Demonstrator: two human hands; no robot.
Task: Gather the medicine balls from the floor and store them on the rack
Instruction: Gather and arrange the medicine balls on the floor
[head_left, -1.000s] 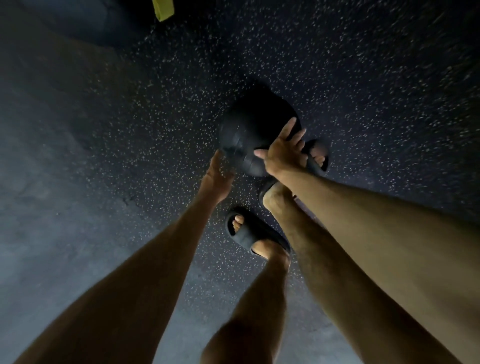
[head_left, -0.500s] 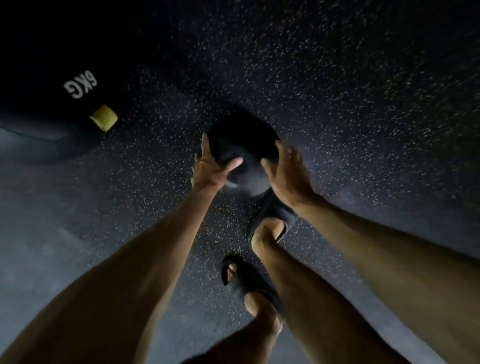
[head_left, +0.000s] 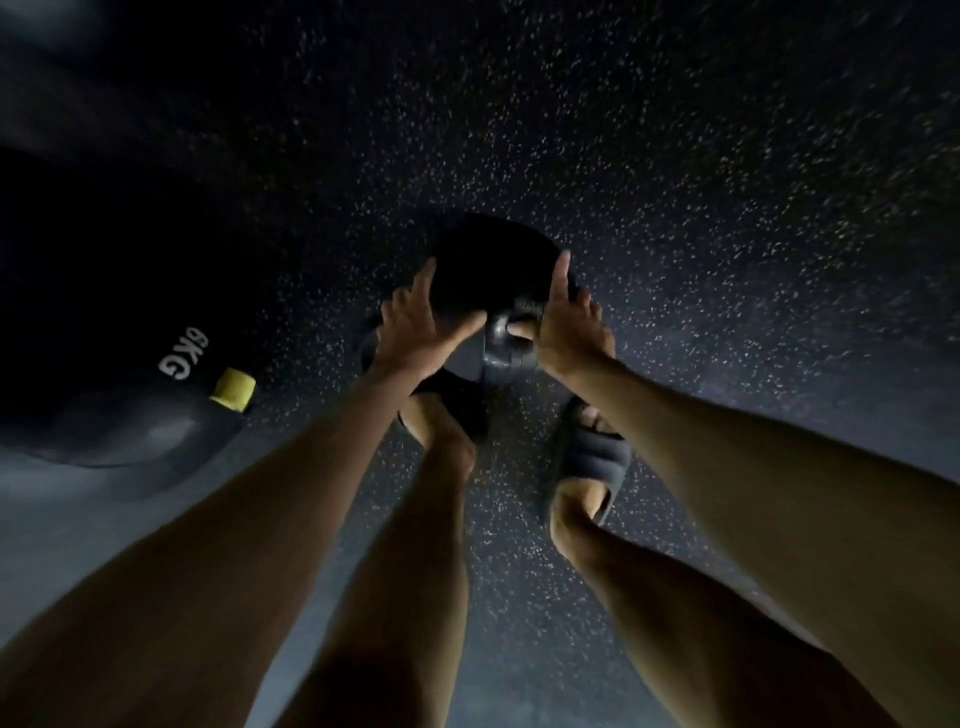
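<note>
1. Head view: the medicine ball (head_left: 493, 270) is seen near centre over the speckled floor (head_left: 727, 208); whether it is lifted cannot be told.
2. It is clasped by the left hand (head_left: 415, 327) at its 8 o'clock and the right hand (head_left: 566, 322) at its 4 o'clock.
3. It is judged heavy and firm; opposed two-handed holds low on its sides are advised.
4. A 6KG ball (head_left: 104, 312) is seen at 9 o'clock.
</note>
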